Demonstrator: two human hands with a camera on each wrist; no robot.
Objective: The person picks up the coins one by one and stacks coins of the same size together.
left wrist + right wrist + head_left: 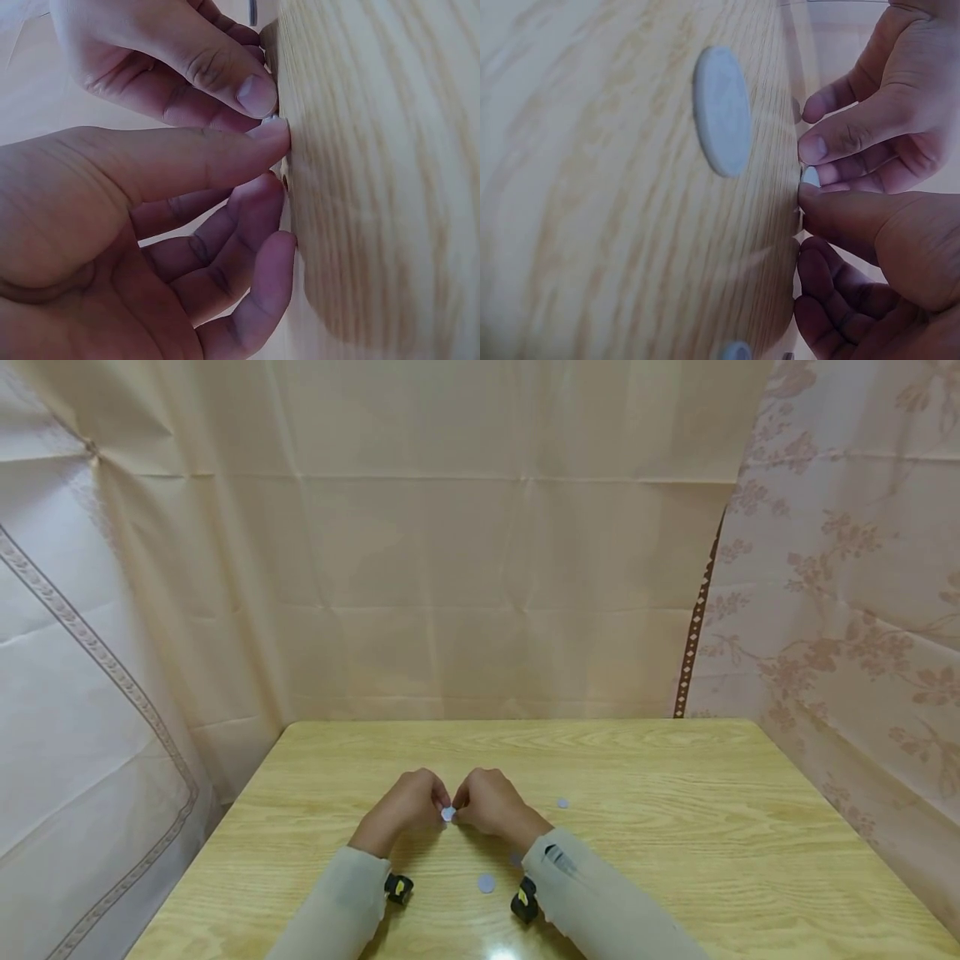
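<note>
Both hands meet over the table, thumbs and fingertips close together around a small white disc (447,813). My left hand (408,802) pinches the disc from the left, its thumb (225,154) lying along the near side. From the other side my right hand (491,803) grips the same disc with thumb and fingertips. In the right wrist view a sliver of the disc (810,177) shows between the two thumbs, low at the tabletop; the fingers hide the rest. The other fingers of the left hand (67,217) curl loosely near the wood.
On the wooden table (675,860) lies a larger pale disc (487,883), between the forearms. A smaller disc (562,803) sits right of the right hand, and another disc (515,860) is partly covered by the right wrist. A beige curtain (480,543) hangs behind the table.
</note>
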